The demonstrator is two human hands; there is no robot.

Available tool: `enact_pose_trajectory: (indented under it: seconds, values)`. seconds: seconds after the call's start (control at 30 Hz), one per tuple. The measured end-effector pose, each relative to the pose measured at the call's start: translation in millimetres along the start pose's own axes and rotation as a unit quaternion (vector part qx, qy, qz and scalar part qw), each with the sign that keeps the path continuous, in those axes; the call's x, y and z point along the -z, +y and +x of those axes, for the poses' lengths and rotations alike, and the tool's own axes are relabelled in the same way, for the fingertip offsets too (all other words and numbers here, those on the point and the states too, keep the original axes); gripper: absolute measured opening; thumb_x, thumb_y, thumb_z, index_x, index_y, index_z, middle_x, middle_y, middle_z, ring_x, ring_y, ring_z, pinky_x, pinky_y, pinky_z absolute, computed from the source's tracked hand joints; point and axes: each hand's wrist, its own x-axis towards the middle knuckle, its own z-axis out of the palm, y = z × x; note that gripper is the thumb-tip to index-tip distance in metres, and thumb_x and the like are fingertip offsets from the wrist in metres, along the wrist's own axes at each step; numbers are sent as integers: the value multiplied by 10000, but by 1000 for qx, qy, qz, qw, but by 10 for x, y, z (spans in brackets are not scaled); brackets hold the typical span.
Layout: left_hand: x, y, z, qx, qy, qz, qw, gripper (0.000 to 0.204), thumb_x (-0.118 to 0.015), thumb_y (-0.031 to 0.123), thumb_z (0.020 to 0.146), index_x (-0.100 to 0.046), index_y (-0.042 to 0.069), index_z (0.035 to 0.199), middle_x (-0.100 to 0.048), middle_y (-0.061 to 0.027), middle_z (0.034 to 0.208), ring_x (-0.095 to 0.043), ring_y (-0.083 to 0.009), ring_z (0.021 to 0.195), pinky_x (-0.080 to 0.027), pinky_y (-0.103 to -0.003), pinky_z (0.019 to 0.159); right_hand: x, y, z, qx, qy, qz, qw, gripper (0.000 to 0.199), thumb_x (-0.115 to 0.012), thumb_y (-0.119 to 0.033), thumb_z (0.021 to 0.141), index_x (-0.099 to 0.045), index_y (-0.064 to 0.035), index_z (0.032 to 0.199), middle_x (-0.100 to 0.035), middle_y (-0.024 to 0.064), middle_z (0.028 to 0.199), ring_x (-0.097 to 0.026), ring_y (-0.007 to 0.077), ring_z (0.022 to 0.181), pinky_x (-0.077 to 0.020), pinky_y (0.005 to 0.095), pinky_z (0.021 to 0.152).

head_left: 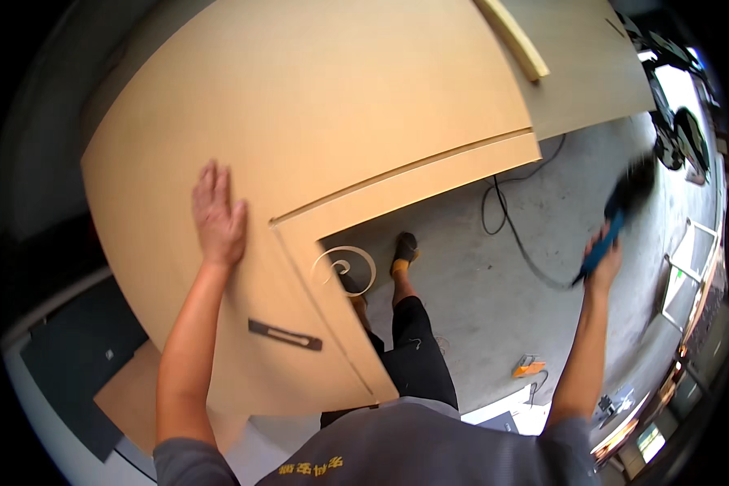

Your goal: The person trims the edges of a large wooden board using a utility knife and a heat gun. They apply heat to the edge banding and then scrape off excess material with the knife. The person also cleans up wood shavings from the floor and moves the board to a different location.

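Observation:
My left hand lies flat, fingers spread, on a large pale wooden board that fills the upper left. A cut runs across the board and down beside my wrist, and a curled strip of edge banding hangs at the cut-out corner. Out to the right, my right hand grips a blue-handled power tool, blurred, held over the concrete floor and away from the board. A dark flat metal piece rests on the board near its lower edge.
A black cable loops over the grey concrete floor. A small orange object lies on the floor near my legs. A wooden strip sits on the board's top right. Dark machinery stands at the far right.

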Motion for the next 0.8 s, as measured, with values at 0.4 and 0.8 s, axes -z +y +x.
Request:
enact_pose_trajectory:
  seconds: [0.4, 0.8]
  values:
    - [-233, -625, 776, -15, 151, -9, 988, 489, -498, 347, 973, -520, 53, 1363, -487, -173, 1437, -440, -349, 1331, -335, -445, 1122, -235, -820, -2563, -143, 27, 188, 971, 298, -649, -235, 951, -559, -27, 1145, -612, 67, 936, -594, 151, 802, -499, 285, 736]
    - [-156, -608, 878, 177, 205, -149, 951, 237, -512, 218, 979, -568, -5, 1037, -571, -210, 1112, -569, -362, 1057, -464, -436, 947, -635, -1556, -2526, 264, -194, -174, 929, 245, -690, 57, 855, -649, 11, 1092, -683, 109, 1022, -646, 211, 926, -504, 333, 875]
